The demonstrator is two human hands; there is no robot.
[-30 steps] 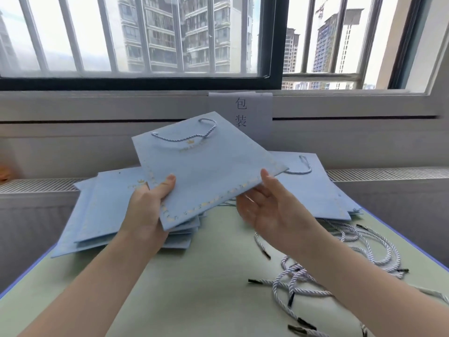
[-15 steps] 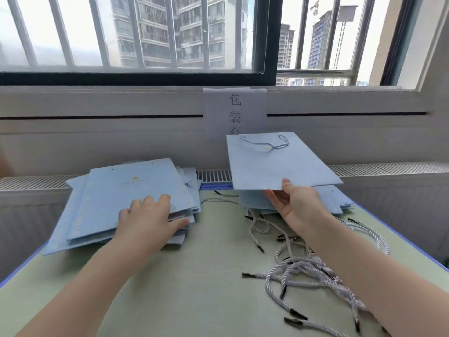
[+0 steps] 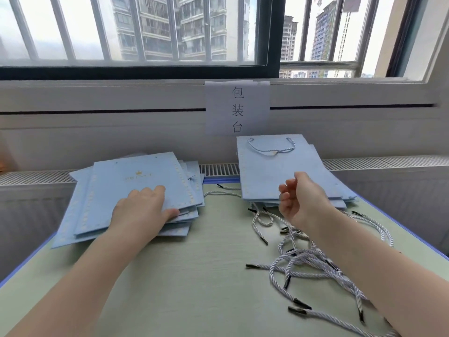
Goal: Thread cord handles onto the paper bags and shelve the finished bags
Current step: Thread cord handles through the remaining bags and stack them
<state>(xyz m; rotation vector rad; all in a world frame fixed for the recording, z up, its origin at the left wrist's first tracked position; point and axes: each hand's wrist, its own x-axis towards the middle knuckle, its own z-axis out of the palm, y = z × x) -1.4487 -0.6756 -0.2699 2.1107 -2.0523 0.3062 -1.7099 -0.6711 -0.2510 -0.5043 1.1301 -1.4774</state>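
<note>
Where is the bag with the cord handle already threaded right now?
In the head view, the finished bag lies on top of the right-hand stack, below the paper sign, just beyond the right hand.

Bright daylight thru window (image 3: 145,32); sky blown out; soft shadows; wide-angle bending at edges; slight blur.

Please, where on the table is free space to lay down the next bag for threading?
The widest bare patch of the table is the near middle, between the two forearms, below the left stack and left of the loose cords. A narrow bare strip runs between the two stacks. The right side is crowded with cords under and before the finished stack.
</note>
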